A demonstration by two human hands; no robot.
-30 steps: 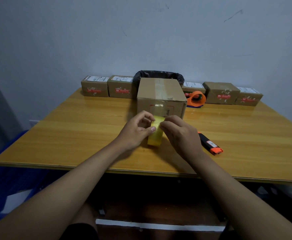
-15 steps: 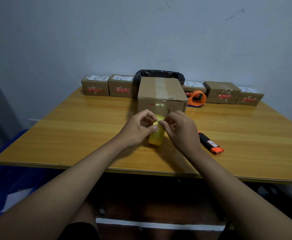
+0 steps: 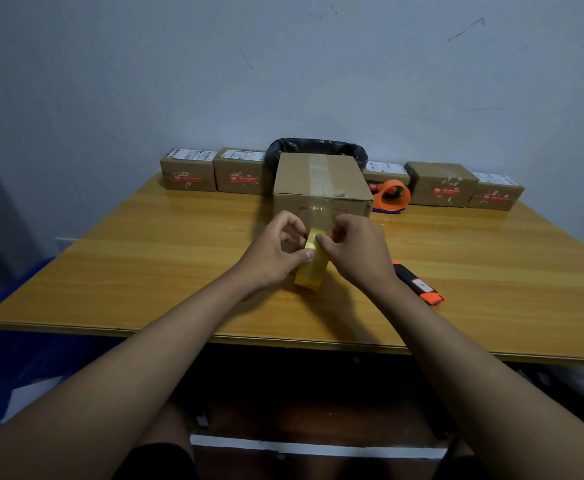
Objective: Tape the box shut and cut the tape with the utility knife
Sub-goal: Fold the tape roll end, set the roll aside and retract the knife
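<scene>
While the left hand (image 3: pixel 272 252) is gripping the yellow tape roll (image 3: pixel 313 263) upright on the surface (image 3: pixel 165 258), the right hand (image 3: pixel 354 249) is picking at its edge with pinched fingers. The box (image 3: pixel 320 187) is standing just behind, and the utility knife (image 3: pixel 418 284) is lying beside the right wrist. It seems the tape end is being searched; next it must be pulled onto the box seam.

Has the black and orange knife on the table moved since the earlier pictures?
No. The knife lies at the same spot right of the big box, untouched, beside the right hand.

Both forearms reach forward; left hand (image 3: pixel 272 253) and right hand (image 3: pixel 356 251) pinch the tape roll (image 3: pixel 313 265) between them, fingers curled.
</scene>
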